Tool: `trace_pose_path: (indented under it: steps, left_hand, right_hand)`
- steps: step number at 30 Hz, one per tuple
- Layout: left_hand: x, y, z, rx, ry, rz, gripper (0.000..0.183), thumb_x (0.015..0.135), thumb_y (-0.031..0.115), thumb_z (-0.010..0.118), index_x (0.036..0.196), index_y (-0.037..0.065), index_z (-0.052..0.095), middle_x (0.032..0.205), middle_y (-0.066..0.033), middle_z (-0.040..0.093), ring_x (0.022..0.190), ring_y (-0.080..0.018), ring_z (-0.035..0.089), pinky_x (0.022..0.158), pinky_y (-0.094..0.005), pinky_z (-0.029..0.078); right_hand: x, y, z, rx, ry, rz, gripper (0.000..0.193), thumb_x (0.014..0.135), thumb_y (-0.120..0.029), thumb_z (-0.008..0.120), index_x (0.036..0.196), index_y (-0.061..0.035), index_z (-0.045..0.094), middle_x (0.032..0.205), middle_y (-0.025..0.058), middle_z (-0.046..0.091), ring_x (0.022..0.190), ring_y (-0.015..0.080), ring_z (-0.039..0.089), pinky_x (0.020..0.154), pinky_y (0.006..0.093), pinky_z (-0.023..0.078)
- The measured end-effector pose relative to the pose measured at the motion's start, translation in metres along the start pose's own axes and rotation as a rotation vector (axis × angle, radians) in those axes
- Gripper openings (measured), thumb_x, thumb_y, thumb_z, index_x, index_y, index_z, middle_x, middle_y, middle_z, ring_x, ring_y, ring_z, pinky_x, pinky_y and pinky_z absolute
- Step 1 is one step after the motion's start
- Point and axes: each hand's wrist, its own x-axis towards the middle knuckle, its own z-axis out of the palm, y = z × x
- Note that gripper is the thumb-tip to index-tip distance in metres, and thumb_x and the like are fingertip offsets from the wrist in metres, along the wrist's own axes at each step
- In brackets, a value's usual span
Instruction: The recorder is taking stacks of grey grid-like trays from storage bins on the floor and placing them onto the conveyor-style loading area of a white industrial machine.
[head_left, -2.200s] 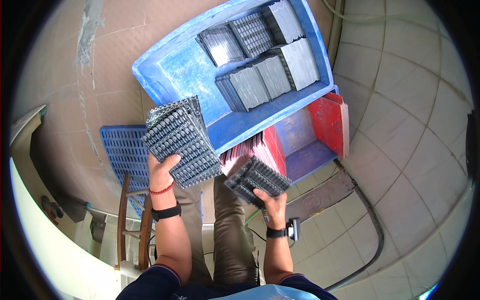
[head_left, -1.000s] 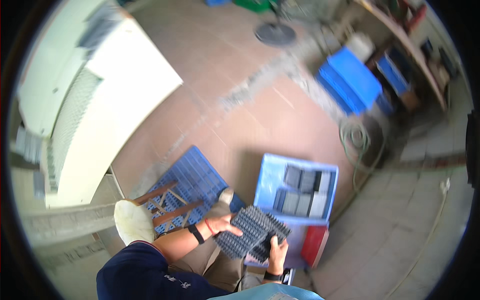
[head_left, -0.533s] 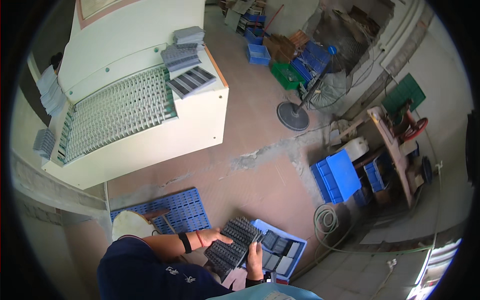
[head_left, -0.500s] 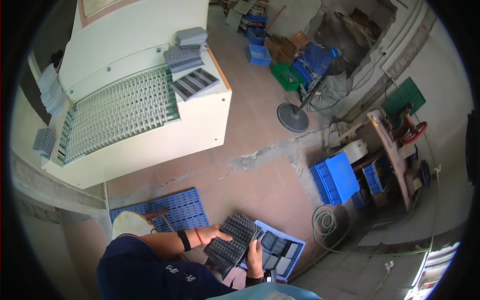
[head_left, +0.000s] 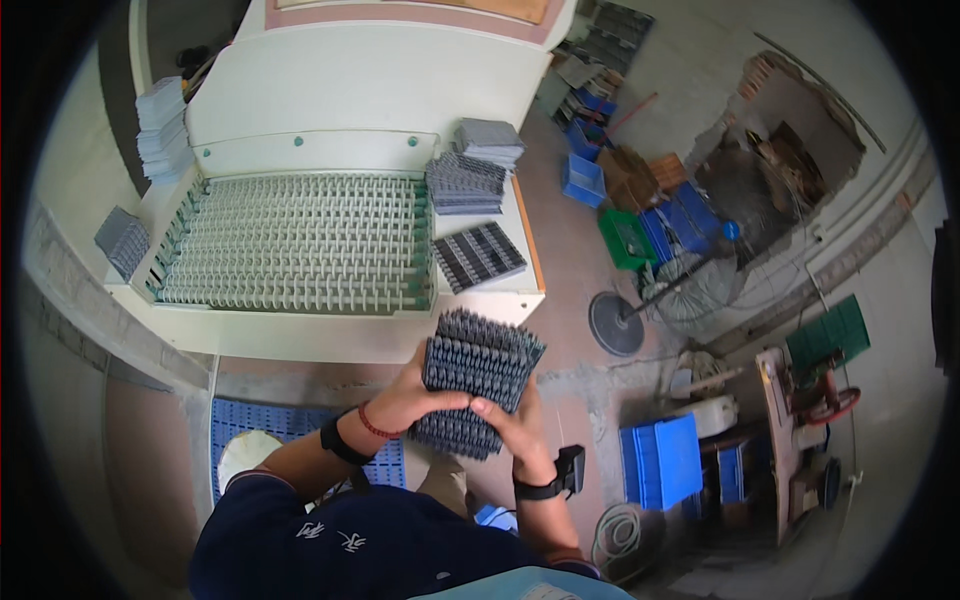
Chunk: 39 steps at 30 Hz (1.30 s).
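Observation:
Both my hands grip a stack of dark ridged panels (head_left: pixel 470 365), held out in front of the white machine. My left hand (head_left: pixel 425 395) clasps its left side, thumb lying over the front face. On the right side my right hand (head_left: pixel 517 420) is closed on the same stack, its thumb also across the face. The other fingers are hidden behind the panels. Beyond them lies the machine's bed of pale rollers (head_left: pixel 295 245). A single dark panel with lighter stripes (head_left: pixel 480 255) rests on the machine's right ledge, near a pile of grey ridged panels (head_left: pixel 467 185).
Grey sheets (head_left: pixel 488 140) are piled farther back on the ledge, and another stack (head_left: pixel 162 130) stands at the far left. A blue slatted mat (head_left: pixel 385 465) lies on the floor. To the right are a fan base (head_left: pixel 616 323), a blue crate (head_left: pixel 662 460) and a coiled hose (head_left: pixel 617 533).
Both hands have lifted the panel stack up and away from the blue crate of panels, toward the machine. My view has turned so that the machine is more squarely ahead.

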Motion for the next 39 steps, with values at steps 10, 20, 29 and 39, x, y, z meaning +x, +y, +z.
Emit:
trace_pose_path:
  steps: [10,20,29,39]
  left_hand:
    - [0.160,0.032,-0.034,0.542,0.218,0.601,0.090,0.067,0.013,0.082,0.136,-0.002,0.025,0.127,-0.0126,0.045,0.115,-0.0198,0.046,0.100,-0.0348,0.037]
    - [0.195,-0.018,-0.076,0.625,0.357,0.367,0.121,0.059,0.024,0.088,0.144,-0.004,0.006,0.143,-0.0190,0.032,0.130,-0.0271,0.035,0.109,-0.0387,0.026]
    - [0.204,-0.009,-0.050,0.431,0.456,0.467,0.117,0.061,0.025,0.086,0.145,-0.001,0.009,0.136,-0.0186,0.037,0.126,-0.0244,0.038,0.105,-0.0358,0.031]
    - [0.201,-0.031,-0.066,0.433,0.458,0.393,0.101,0.065,0.016,0.084,0.141,-0.001,0.021,0.127,-0.0142,0.048,0.118,-0.0210,0.047,0.101,-0.0352,0.037]
  right_hand:
    - [0.220,-0.038,-0.043,0.080,-0.529,-0.350,0.096,0.060,-0.003,0.084,0.137,0.0013,0.026,0.127,0.0133,0.049,0.114,0.0217,0.051,0.098,0.0352,0.042]
    - [0.296,0.025,-0.083,0.096,-0.655,-0.245,0.130,0.050,-0.011,0.091,0.146,-0.0016,0.003,0.137,0.0153,0.038,0.126,0.0241,0.040,0.106,0.0371,0.032]
    - [0.299,0.034,-0.073,0.179,-0.630,-0.332,0.142,0.046,-0.024,0.092,0.147,-0.0069,-0.006,0.148,0.0153,0.017,0.132,0.0287,0.031,0.108,0.0387,0.027]
    - [0.304,0.016,-0.082,0.134,-0.577,-0.530,0.114,0.061,-0.031,0.085,0.147,-0.0040,0.015,0.145,0.0174,0.027,0.133,0.0294,0.031,0.109,0.0385,0.024]
